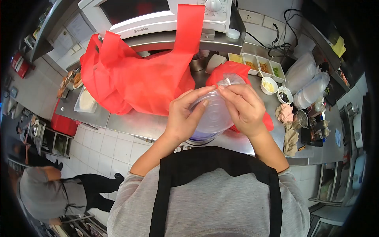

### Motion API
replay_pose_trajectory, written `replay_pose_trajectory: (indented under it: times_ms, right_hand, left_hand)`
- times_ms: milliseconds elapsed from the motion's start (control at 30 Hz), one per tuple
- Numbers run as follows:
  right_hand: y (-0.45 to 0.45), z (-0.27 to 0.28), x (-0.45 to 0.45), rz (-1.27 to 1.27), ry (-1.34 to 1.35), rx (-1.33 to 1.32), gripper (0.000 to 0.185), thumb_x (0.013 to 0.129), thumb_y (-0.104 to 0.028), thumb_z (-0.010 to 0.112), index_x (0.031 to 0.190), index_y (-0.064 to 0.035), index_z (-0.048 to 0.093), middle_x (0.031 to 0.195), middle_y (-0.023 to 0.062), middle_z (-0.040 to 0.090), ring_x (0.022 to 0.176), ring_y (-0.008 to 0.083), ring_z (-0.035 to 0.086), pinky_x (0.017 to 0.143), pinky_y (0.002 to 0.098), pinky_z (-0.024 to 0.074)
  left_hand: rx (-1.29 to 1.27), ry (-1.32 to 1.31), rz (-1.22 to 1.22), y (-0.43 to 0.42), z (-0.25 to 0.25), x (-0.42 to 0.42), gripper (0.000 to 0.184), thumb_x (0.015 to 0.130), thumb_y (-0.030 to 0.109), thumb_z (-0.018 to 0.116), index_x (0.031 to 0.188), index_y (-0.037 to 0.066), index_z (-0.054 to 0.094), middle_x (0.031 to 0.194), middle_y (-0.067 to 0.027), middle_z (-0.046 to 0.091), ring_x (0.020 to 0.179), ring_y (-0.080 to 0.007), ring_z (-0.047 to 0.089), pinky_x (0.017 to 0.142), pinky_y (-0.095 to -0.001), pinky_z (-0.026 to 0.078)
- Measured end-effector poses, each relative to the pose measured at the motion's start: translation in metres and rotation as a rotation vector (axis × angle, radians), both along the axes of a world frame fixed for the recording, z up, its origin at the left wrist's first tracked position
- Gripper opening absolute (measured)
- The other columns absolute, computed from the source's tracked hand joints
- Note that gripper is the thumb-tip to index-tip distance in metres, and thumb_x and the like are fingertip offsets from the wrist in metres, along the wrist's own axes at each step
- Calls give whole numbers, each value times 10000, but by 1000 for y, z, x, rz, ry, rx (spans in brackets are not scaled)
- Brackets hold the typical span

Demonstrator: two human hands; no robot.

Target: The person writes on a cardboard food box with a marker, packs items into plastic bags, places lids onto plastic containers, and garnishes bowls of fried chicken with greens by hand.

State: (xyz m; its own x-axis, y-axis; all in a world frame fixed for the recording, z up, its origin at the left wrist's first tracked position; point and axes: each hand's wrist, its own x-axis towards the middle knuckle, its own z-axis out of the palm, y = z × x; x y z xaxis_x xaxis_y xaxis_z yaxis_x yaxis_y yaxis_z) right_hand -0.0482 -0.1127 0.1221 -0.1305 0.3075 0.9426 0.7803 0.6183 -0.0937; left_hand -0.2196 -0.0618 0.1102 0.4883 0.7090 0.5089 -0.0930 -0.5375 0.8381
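Note:
A round, clear plastic lid [215, 112] is held up in front of my chest. My left hand [186, 112] is closed on its left and far edge, thumb on top. At the far edge, my right hand [245, 106] pinches with thumb and fingers, close to my left fingertips. Crinkled clear plastic [232, 79] shows just beyond my right fingers; whether it joins the lid I cannot tell. Under the lid, a bluish round shape is partly hidden. A large red bag [146, 79] stands left of my hands, and a smaller red bag [227, 71] lies behind them.
A white microwave [158, 21] sits on a shelf at the back. White trays of toppings [263, 66] and small bowls [269, 85] are at the right, near stacked plastic containers [312, 91] and crumpled cloths [291, 138]. Another person [55, 193] stands at the lower left.

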Motion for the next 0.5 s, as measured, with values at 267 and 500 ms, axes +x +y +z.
replay_pose_trajectory:
  times_ms: [267, 500]
  right_hand:
    - [4, -2, 3, 39, -57, 36, 376, 593, 62, 659, 967, 18, 672, 850, 120, 610, 743, 249, 615, 647, 319, 517]
    - [2, 0, 1, 34, -4, -42, 305, 651, 59, 669, 951, 4, 676, 835, 107, 613, 736, 238, 615, 649, 310, 511]
  left_hand:
    - [-208, -47, -121, -1, 5, -1, 355, 866, -65, 523, 1220, -39, 524, 1185, -112, 574, 1088, -153, 541, 929, -268, 439]
    - [-298, -90, -142, -1, 4, -2, 344, 869, -61, 530, 1212, -36, 527, 1174, -98, 575, 1063, -134, 547, 905, -254, 453]
